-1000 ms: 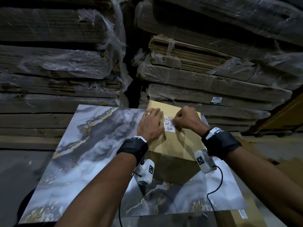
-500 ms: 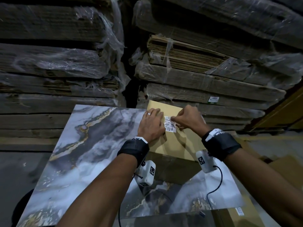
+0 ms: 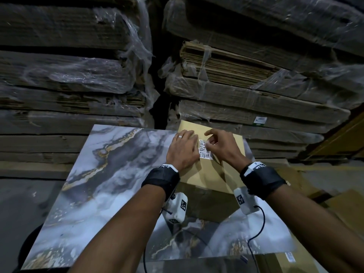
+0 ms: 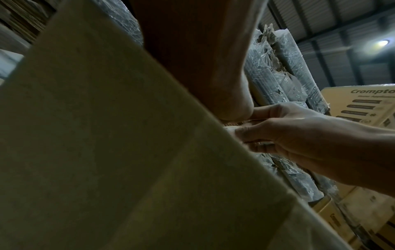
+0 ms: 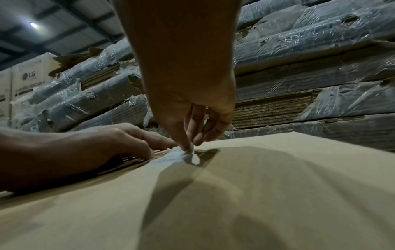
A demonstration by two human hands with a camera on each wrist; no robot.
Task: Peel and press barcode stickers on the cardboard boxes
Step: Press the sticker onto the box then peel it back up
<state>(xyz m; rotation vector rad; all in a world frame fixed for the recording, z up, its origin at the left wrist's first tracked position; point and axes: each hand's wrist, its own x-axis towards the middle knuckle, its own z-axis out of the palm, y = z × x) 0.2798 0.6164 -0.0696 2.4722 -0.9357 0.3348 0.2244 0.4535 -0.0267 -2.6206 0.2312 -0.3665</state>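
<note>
Head view: one flat cardboard box (image 3: 212,174) on the far right part of a marble-patterned desk (image 3: 110,184), one white barcode sticker (image 3: 205,149) on its top face. Left hand (image 3: 183,149) flat on the box with straight fingers, just left of the sticker, one ring (image 3: 180,136) on a finger. Right hand (image 3: 222,147) at the sticker's right edge, thumb down on it, fingers loosely bent, nothing gripped. Two black wristbands, two white wrist cameras. Behind the desk, two stacks of plastic-wrapped flattened cardboard (image 3: 256,89); contents of the box not visible. Left wrist view: box surface (image 4: 107,143) across most of the frame, right hand (image 4: 299,135) at its edge with fingers half bent; one printed carton (image 4: 359,104) at far right, more wrapped bundles (image 4: 278,67) above. Right wrist view: right hand (image 5: 192,118) pointing down, one fingertip (image 5: 188,148) pressing the sticker (image 5: 171,157) onto the box (image 5: 256,194), other fingers relaxed; left hand (image 5: 119,142) resting flat beside it; wrapped cardboard stacks (image 5: 310,59) behind, one white printed carton (image 5: 27,79) at far left.
</note>
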